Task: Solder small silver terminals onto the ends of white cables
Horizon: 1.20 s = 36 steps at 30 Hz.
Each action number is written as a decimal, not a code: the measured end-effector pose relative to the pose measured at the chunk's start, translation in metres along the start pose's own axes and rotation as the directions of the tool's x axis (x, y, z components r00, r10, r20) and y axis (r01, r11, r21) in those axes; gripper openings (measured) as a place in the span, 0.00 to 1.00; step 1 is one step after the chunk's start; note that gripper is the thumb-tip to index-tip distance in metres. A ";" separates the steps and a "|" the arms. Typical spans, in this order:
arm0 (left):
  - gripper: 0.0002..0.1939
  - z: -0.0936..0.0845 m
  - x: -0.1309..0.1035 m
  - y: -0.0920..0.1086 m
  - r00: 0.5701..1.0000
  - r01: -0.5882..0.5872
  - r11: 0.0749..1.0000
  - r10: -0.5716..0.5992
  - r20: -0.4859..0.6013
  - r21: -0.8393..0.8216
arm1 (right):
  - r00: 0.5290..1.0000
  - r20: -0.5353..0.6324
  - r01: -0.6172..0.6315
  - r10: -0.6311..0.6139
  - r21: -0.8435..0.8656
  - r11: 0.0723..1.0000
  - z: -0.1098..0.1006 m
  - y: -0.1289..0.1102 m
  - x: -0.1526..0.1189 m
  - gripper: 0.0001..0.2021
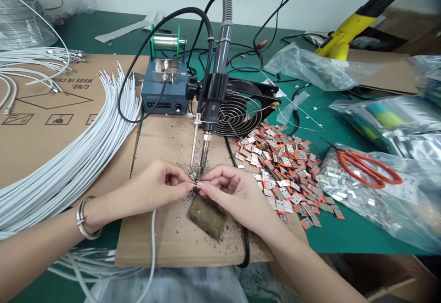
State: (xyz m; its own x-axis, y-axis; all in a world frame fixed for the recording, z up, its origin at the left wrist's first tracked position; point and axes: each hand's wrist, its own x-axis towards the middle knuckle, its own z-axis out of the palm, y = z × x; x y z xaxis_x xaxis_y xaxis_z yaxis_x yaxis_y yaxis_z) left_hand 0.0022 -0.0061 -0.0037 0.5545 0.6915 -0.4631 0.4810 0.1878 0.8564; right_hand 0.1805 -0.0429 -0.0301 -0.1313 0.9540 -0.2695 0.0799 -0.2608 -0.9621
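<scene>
My left hand (160,186) is closed in a pinch on the end of a white cable (153,234), which hangs below the wrist toward the front edge. My right hand (237,195) pinches a small metal USB connector (204,182) with an orange part. Cable end and connector meet between the fingertips; the exact contact is hidden. Just above them is the tip of a stand-mounted soldering iron (220,59), with a thin bent solder feed tube (195,144) beside it. Below the fingers lies a worn brown sponge (207,216) amid solder bits.
A blue solder feeder (163,89) carries a solder spool (165,41). Behind the iron sits a black fan (237,115). Many connectors (285,165) are heaped right, near orange-handled scissors (368,165) on a plastic bag. A white cable bundle (93,128) lies left; a yellow heat gun (347,32) stands back right.
</scene>
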 end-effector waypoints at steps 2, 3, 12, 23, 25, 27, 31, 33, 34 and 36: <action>0.11 0.000 0.000 0.000 1.000 0.001 1.000 -0.001 -0.004 0.003 | 1.000 -0.005 0.016 -0.016 -0.001 1.000 0.000 0.000 -0.001 0.10; 0.11 0.000 0.001 0.000 1.000 0.000 1.000 0.000 -0.006 0.001 | 1.000 -0.002 0.019 -0.019 0.006 1.000 0.000 0.000 -0.001 0.10; 0.11 -0.001 0.001 0.003 1.000 -0.017 1.000 0.017 -0.024 0.014 | 0.998 0.055 -0.038 0.032 0.117 0.992 -0.008 -0.009 -0.002 0.09; 0.12 -0.001 -0.001 0.002 0.998 -0.059 0.998 0.060 -0.024 0.034 | 0.995 0.101 -0.007 -0.008 0.149 0.989 -0.011 -0.010 -0.004 0.09; 0.12 -0.001 -0.001 0.002 0.998 -0.057 0.998 0.058 -0.026 0.033 | 0.995 0.102 -0.009 -0.007 0.158 0.987 -0.010 -0.010 -0.004 0.09; 0.12 -0.001 -0.001 0.001 0.998 -0.058 0.998 0.059 -0.026 0.030 | 0.994 0.108 -0.012 -0.007 0.173 0.985 -0.010 -0.010 -0.004 0.08; 0.11 -0.001 -0.002 0.003 0.998 -0.054 0.999 0.054 -0.024 0.008 | 0.994 0.110 -0.016 -0.008 0.215 0.976 -0.010 -0.009 -0.004 0.07; 0.10 -0.001 -0.002 0.005 0.999 -0.042 0.999 0.042 -0.028 0.009 | 0.993 0.116 -0.024 -0.003 0.235 0.972 -0.010 -0.009 -0.004 0.07; 0.10 -0.001 -0.003 0.005 0.999 -0.036 0.999 0.036 -0.031 0.012 | 0.993 0.121 -0.029 -0.001 0.242 0.970 -0.010 -0.009 -0.004 0.07; 0.10 -0.001 -0.003 0.006 0.999 -0.034 0.999 0.034 -0.029 0.018 | 0.992 0.128 -0.039 0.007 0.251 0.967 -0.010 -0.009 -0.004 0.07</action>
State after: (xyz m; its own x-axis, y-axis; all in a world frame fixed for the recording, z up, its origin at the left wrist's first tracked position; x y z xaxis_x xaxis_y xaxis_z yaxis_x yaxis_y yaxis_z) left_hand 0.0024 -0.0064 0.0032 0.5511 0.7171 -0.4266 0.4739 0.1517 0.8674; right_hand 0.1901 -0.0430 -0.0196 -0.2563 0.9255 -0.2789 -0.1660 -0.3264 -0.9305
